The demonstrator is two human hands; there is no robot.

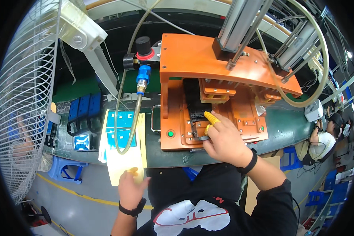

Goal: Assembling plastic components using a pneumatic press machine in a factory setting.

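My right hand [227, 141], with yellow finger cots, is at the orange press [228, 55]. Its fingers and thumb close around the lower end of a long black plastic frame [196, 94] lying in the fixture. One covered fingertip rests along the frame's edge; the palm side is hidden. My left hand [133, 188] is over the lower part of a pale yellow sheet [120, 165]. Its thumb stands apart from the fingers, one of which wears a yellow cot, and I see nothing held in it. Blue film pieces [121, 118] with small white squares lie on the sheets above.
Black frames [83, 112] with blue faces and a shiny blue packet [82, 142] lie left on the green bench [173, 159]. A clear hose [137, 118] hangs over the sheets. A fan guard [25, 98] stands far left. Another person [322, 137] sits at right.
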